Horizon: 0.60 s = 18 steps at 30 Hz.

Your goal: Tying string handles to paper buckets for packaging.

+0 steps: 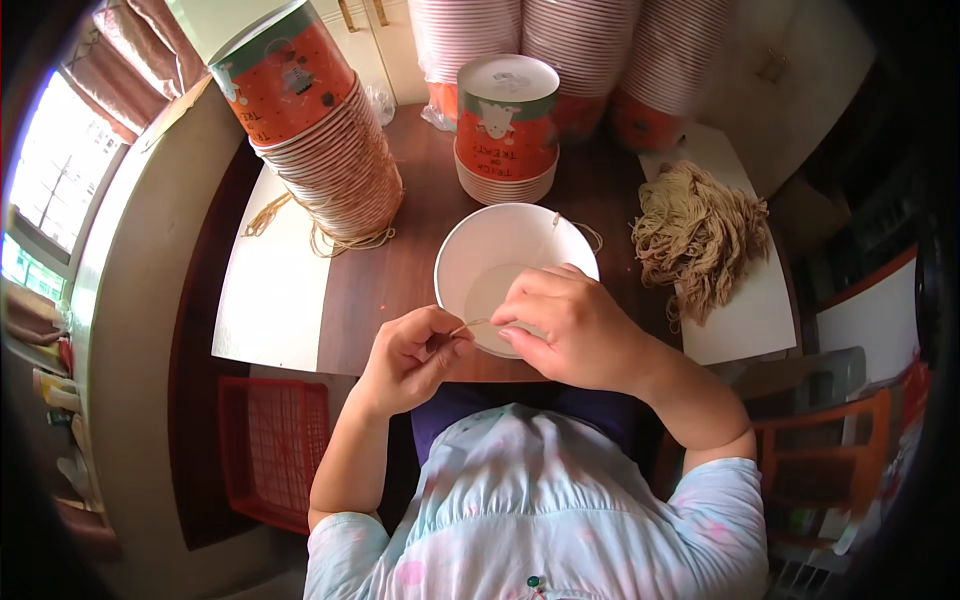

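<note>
**String pinched between both hands at the bucket's near rim**

I am seeing the left hand [412,355] pinching one end of a short tan string [470,324], fingers curled tight. The string is running roughly level, rightward, to the right hand [565,325], whose fingertips are closing on its other end. Both hands are hovering over the near rim of the white paper bucket [480,240], open side up. A heap of strings [700,235] is lying right.

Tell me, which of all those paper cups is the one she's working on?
The lone white-inside cup lying open toward the camera, just beyond both hands. The others sit nested in stacks farther back on the table.
</note>
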Each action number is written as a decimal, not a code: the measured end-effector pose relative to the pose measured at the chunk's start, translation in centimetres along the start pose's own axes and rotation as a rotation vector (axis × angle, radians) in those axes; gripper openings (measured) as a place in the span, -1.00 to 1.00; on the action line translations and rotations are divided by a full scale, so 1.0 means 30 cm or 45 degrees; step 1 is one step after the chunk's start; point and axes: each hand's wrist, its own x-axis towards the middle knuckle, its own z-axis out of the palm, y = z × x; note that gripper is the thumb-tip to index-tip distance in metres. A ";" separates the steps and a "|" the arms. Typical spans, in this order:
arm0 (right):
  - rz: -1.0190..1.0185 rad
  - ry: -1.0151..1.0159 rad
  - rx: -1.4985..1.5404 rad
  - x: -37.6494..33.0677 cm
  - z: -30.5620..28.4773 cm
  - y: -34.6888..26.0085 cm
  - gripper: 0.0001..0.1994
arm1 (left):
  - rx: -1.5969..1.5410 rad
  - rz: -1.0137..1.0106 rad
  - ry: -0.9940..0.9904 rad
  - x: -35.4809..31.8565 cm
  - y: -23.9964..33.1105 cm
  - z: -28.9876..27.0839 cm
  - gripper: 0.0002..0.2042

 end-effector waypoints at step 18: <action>0.204 -0.366 0.182 0.005 0.049 -0.010 -0.48 | -0.398 -0.301 -0.100 -0.015 -0.009 -0.033 -0.90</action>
